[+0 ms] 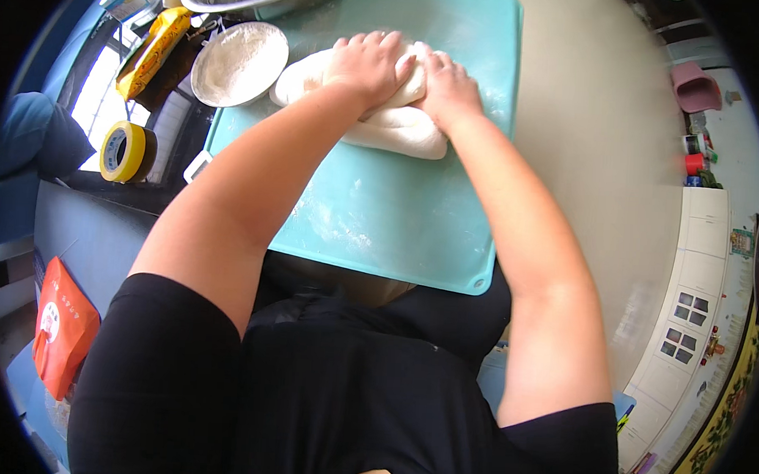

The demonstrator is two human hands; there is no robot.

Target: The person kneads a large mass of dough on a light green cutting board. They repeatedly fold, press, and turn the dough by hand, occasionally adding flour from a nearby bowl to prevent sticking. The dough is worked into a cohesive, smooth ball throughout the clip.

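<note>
The fingers of your left hand (370, 71) are stretched and slightly spread on top of the white dough (396, 138), pointing mostly away from your body; they do not grip around it. The fingers of your right hand (448, 92) are also extended, a little bent, and they rest on the dough's right end. What the fingertips do on the far side, I cannot tell surely.

So the dough lies directly under your hands, and neither hand is nearer: both touch it. Your left hand covers its middle, your right hand its right end. Its long axis goes roughly from left to right, across your body. One thick lobe comes out to the left of your left hand, and another lies on your body's side of both hands, uncovered. In my judgement, this crosswise lie under two forward-pointing hands is the relation that matters most.

Under the dough is the turquoise board (372, 207), dusted with white powder; the dough sits on its far part. Just left of the dough stands the white bowl (206, 91) with powder inside. Farther left, on the dark bench (174, 135), is the yellow tape roll (108, 157).
</note>
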